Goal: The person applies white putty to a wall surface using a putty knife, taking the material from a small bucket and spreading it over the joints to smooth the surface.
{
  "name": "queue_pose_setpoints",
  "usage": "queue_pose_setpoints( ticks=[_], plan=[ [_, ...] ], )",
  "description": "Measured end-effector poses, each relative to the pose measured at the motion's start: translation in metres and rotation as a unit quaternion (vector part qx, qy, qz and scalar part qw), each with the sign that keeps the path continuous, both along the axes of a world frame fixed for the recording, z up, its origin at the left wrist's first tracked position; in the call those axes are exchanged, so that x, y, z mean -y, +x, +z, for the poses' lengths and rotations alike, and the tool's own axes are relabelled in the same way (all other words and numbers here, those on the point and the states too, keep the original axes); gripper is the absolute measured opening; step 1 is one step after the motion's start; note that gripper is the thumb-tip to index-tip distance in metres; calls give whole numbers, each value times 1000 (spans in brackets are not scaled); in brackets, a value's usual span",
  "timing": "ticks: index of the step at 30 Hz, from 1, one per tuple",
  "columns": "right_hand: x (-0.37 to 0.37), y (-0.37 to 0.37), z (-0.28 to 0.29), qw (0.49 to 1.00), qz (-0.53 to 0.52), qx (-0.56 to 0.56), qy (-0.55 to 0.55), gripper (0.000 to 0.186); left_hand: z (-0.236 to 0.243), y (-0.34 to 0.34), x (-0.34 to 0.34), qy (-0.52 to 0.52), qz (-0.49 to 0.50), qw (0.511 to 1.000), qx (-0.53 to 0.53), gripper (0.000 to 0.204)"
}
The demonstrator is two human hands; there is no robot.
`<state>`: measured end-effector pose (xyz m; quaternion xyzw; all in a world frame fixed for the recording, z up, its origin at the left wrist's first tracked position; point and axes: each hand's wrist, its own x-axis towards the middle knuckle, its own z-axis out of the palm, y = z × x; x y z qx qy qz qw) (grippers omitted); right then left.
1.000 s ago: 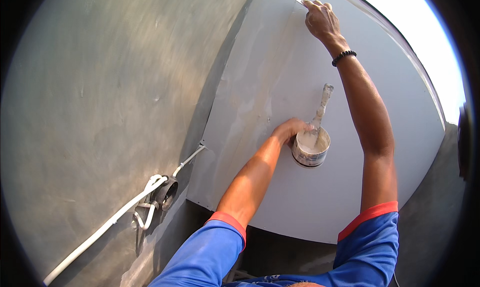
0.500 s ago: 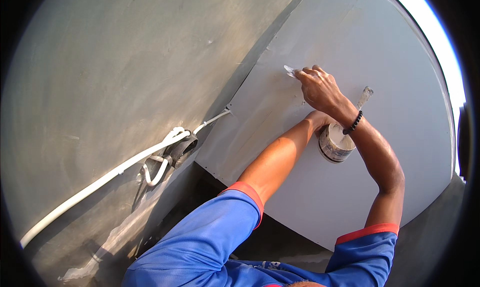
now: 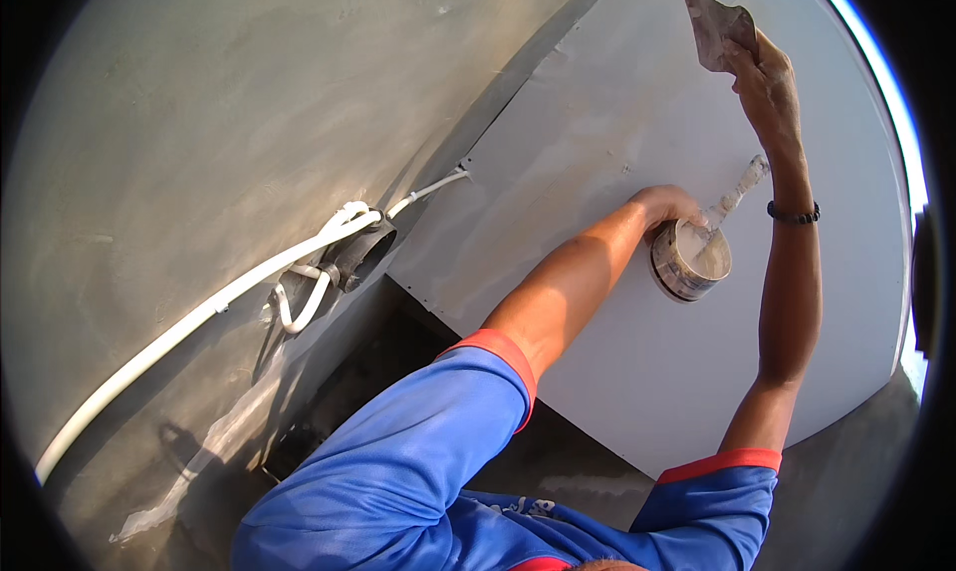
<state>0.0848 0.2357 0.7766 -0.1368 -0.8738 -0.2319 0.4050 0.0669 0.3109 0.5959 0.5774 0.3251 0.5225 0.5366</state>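
My left hand [image 3: 669, 205] is wrapped round the rim of a small round tub [image 3: 685, 280] holding pale putty. Some of its fingers are hidden behind the tub. A putty-smeared tool handle [image 3: 742, 185] leans up out of the tub toward the upper right. Raised at the upper right, my right hand [image 3: 772, 88] grips a flat scraper blade [image 3: 715, 23] with putty stains on it. The blade is over a large pale grey panel [image 3: 597, 103]; whether it touches the panel I cannot tell.
A rough grey wall [image 3: 219, 123] fills the left side. White conduit [image 3: 199, 320] runs along it to the panel's edge, past a dark round fitting [image 3: 366, 254] with a loose loop. Bright light shows beyond the panel's right edge.
My right hand has swung up and right with the scraper, away from the panel's left part, and the blade's broad face now shows. The tub sits slightly higher and further right in view.
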Motion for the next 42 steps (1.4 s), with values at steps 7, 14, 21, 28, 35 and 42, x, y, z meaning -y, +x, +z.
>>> queue_pose_setpoints(
  ticks=[7, 14, 21, 28, 35, 42],
  plan=[
    [15, 116, -64, 871, 252, -125, -403, 14, 0, -2, 1, 38, -9, 999, -18, 55],
    [-3, 161, -109, 774, 311, -207, -511, 13, 8, -4, -7, 23, -55, 996, -63, 64],
    [-39, 223, -129, 719, 373, -385, -442, 8, 6, -2, 0, -31, -26, 999, -24, 55],
    [-104, 246, -179, 640, 404, -509, -410, 25, 1, 4, -10, -15, -26, 999, -14, 54],
    [-146, 235, -208, 567, 431, -592, -377, 28, 10, 2, -9, -33, -24, 998, -52, 51],
    [-146, 210, -212, 543, 439, -609, -376, 32, 2, -8, -8, -13, -35, 999, -33, 52]
  ],
)
